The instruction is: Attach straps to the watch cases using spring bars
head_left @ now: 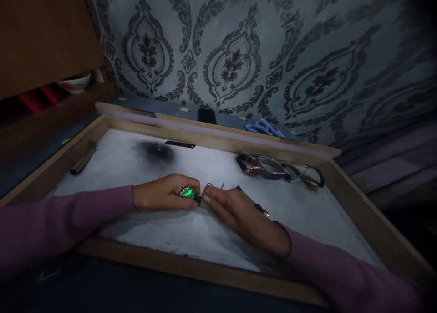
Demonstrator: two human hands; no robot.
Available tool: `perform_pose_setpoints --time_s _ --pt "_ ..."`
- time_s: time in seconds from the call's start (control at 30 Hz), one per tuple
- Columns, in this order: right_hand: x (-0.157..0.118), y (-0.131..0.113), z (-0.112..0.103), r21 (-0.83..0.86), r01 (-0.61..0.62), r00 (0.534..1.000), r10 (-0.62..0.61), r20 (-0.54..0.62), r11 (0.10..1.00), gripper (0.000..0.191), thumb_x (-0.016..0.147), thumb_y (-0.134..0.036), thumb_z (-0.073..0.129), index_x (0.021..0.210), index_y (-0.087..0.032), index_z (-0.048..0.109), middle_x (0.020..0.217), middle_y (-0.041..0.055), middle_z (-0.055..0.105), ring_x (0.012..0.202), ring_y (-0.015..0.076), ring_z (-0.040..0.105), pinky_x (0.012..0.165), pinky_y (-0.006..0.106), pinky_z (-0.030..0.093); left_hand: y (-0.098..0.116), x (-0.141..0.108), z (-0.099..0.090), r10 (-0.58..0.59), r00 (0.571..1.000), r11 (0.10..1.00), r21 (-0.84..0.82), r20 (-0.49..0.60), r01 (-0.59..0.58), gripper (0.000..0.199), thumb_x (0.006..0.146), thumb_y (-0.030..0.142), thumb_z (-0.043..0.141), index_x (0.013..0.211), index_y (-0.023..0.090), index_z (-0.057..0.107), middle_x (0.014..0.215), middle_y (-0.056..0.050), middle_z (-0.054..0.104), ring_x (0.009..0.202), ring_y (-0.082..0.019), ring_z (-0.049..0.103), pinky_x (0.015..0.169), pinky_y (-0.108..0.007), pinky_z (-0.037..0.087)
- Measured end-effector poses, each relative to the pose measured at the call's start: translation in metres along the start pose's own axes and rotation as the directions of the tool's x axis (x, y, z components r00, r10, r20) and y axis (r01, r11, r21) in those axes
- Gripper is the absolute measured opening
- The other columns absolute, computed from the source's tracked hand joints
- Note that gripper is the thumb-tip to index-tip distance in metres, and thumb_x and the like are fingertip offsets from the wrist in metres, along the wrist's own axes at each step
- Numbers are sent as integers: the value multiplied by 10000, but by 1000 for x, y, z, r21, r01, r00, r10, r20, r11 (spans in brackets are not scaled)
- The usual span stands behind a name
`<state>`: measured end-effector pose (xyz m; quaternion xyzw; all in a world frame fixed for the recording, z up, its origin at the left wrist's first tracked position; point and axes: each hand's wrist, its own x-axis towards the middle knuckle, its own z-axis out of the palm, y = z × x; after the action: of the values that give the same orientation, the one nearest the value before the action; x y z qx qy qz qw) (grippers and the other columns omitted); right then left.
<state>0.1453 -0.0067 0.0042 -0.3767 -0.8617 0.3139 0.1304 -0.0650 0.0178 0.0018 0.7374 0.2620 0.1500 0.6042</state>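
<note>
A watch [187,192] with a green-lit face sits in my left hand [167,192], whose fingers are closed round it. Beside it, my right hand [239,212] has its fingers pressed together near a short dark piece [199,199] at the watch's edge; what they pinch is too small to name. Under and behind my right hand lies a dark strap [246,195] with a metal end. A thin dark curved item [215,185] shows just above the right fingertips. Both hands are over the white surface of a wooden-framed tray [205,267].
Several watches [273,168] lie at the tray's back right. A black strip [180,144] rests near the back wall, and a dark strap [83,159] at the left. Behind the tray are a black item [206,116] and a blue cloth [264,127]. A bowl [75,83] stands on the left shelf.
</note>
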Motion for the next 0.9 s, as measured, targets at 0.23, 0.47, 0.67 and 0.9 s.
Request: perform_pose_setpoints --time_s 0.23,0.47,0.67,0.9 --pt "-2 0 1 -126 4 1000 -4 3 992 319 991 -286 292 718 -190 428 562 -33 421 490 100 427 536 264 284 -1 0 1 -15 1000 999 42 -19 16 125 826 243 563 770 160 489 656 59 414 597 -85 364 542 -206 295" --pt "-2 0 -1 -32 4 999 -3 37 999 334 1006 -298 291 727 -189 439 593 -25 498 537 104 498 574 240 344 2 0 2 -76 996 996 34 -46 77 165 782 247 600 718 165 471 625 69 408 576 -81 377 531 -206 300" --pt "-2 0 3 -195 -21 1000 23 8 981 287 986 -288 312 771 -186 472 563 -27 460 475 104 449 503 242 268 2 0 3 -85 995 996 -16 -45 84 184 771 243 613 691 163 468 604 78 382 557 -72 341 519 -201 290" --pt "-4 10 11 -375 36 999 -42 -8 926 213 945 -202 327 812 -174 490 540 -24 480 432 91 358 482 241 226 3 -1 3 -64 998 995 -72 -25 62 200 775 242 619 669 162 470 586 80 380 542 -70 341 516 -205 286"
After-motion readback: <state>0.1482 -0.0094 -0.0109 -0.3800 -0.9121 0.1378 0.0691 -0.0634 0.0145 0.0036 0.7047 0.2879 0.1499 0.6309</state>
